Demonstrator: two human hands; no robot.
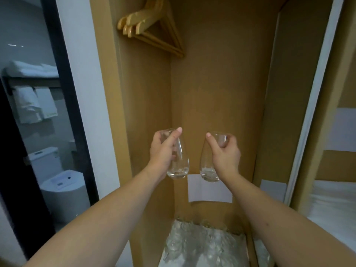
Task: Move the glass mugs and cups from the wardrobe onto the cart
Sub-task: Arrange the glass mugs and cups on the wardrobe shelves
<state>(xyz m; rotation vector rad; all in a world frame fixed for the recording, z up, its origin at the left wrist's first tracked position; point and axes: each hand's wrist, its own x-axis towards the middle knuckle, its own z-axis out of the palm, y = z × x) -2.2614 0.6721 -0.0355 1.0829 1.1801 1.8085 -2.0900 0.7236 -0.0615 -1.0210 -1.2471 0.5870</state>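
I hold two clear glass cups up inside the open wooden wardrobe (221,83). My left hand (163,149) grips the left glass cup (180,166) near its rim, base hanging down. My right hand (224,151) grips the right glass cup (207,170) the same way, fingers curled round its upper part. Both cups hang side by side at mid-height, a short gap between them. Far below, several more glass cups and mugs (202,245) stand crowded on a white surface at the wardrobe's bottom.
Wooden hangers (152,26) hang at the top left of the wardrobe. A white label (210,191) is stuck on the back panel. A dark-framed bathroom doorway (48,132) opens at the left with a toilet (61,182). White bedding (333,205) lies at the right.
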